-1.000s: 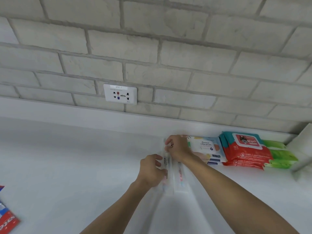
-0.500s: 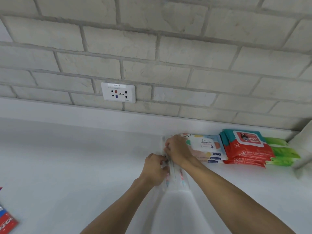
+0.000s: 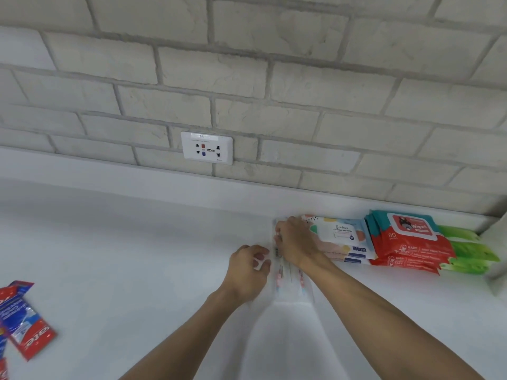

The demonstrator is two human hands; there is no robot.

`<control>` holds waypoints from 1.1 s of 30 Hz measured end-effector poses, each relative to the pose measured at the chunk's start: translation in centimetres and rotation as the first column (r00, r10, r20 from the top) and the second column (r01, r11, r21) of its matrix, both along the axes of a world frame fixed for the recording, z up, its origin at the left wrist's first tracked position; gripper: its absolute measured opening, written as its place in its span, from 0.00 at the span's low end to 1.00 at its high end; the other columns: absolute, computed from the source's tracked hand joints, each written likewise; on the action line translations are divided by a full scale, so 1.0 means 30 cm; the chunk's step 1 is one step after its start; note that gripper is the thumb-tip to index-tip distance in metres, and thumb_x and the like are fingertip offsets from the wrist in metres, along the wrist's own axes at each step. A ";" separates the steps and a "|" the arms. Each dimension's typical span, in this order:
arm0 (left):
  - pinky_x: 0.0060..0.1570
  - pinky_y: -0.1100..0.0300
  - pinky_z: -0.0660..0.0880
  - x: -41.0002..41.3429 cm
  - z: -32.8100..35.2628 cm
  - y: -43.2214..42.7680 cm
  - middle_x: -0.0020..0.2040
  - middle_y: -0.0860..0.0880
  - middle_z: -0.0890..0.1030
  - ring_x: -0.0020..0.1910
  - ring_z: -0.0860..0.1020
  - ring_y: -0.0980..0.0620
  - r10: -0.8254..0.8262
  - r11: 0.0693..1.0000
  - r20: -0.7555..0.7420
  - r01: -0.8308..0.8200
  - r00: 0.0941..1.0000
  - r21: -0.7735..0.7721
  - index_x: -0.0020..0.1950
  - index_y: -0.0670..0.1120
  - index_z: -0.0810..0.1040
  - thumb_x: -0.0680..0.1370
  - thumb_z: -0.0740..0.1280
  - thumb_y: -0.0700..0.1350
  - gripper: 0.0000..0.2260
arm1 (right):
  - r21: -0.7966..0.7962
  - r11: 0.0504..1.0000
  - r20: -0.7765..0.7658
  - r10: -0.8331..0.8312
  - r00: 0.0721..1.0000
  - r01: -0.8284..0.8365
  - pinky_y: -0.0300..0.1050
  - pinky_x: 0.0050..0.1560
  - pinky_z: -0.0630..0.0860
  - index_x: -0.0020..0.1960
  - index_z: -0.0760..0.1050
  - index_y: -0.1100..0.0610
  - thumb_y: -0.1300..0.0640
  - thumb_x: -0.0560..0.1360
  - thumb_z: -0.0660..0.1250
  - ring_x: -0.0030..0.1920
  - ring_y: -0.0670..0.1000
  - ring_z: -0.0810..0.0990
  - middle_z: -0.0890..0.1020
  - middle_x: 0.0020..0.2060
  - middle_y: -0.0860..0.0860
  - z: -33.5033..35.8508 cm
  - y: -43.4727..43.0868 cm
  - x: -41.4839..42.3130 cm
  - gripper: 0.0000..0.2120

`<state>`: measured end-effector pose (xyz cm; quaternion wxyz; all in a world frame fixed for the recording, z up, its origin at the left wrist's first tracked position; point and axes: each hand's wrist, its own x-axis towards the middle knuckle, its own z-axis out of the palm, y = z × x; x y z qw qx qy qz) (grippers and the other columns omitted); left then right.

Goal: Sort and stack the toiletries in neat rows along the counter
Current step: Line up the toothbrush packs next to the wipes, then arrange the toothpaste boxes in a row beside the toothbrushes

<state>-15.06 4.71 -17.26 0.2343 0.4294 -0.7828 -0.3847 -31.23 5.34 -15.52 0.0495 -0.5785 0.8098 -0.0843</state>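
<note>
A clear pack of toothbrushes (image 3: 290, 283) lies on the white counter (image 3: 123, 256), just left of the wipes row. My right hand (image 3: 297, 242) presses on the pack's far end with fingers curled over it. My left hand (image 3: 248, 270) touches the pack's left edge, fingers bent. To the right lie stacked wet-wipe packs: a pastel stack (image 3: 343, 239), a red and teal stack (image 3: 408, 239), and green packs (image 3: 472, 250) behind them.
Red and blue toothpaste boxes (image 3: 24, 325) lie loose at the counter's near left edge. A wall socket (image 3: 206, 148) sits in the grey brick wall above the backsplash. A white ledge (image 3: 498, 267) stands at the far right.
Both hands have nudged the toothbrush pack slightly toward the wall and against the wipes. The view has tilted, showing more of the toothpaste boxes on the left.
</note>
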 end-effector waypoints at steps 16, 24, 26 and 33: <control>0.43 0.78 0.67 0.530 0.121 0.081 0.50 0.54 0.79 0.45 0.75 0.62 0.034 0.985 -0.026 -0.038 0.999 -0.166 0.55 0.52 0.80 0.76 0.68 0.44 0.08 | -0.255 0.961 0.331 0.191 0.924 -0.107 0.35 0.50 0.69 0.55 0.80 0.51 0.55 0.78 0.66 0.49 0.43 0.74 0.81 0.52 0.47 0.113 0.182 0.466 0.08; 0.49 0.68 0.72 0.788 0.117 0.113 0.51 0.57 0.79 0.49 0.76 0.58 0.073 0.978 0.054 -0.061 0.996 -0.198 0.53 0.54 0.81 0.78 0.67 0.44 0.07 | -0.243 0.959 0.523 0.256 0.813 -0.145 0.31 0.48 0.74 0.53 0.79 0.45 0.53 0.77 0.66 0.49 0.41 0.79 0.81 0.49 0.39 0.106 0.261 0.677 0.07; 0.48 0.67 0.72 0.847 0.110 0.130 0.51 0.57 0.80 0.49 0.76 0.57 0.070 0.981 0.074 -0.056 0.995 -0.184 0.53 0.53 0.81 0.78 0.67 0.44 0.07 | -0.212 0.961 0.559 0.269 0.784 -0.179 0.29 0.46 0.74 0.53 0.79 0.45 0.54 0.77 0.67 0.49 0.41 0.79 0.81 0.48 0.38 0.095 0.289 0.721 0.07; 0.48 0.67 0.73 0.987 0.102 0.190 0.52 0.55 0.80 0.49 0.76 0.58 -0.060 0.987 0.168 0.084 0.984 -0.136 0.55 0.52 0.81 0.78 0.67 0.45 0.07 | -0.084 0.952 0.615 0.283 0.736 -0.295 0.32 0.43 0.74 0.51 0.80 0.43 0.50 0.75 0.70 0.46 0.41 0.80 0.82 0.49 0.38 0.068 0.380 0.836 0.05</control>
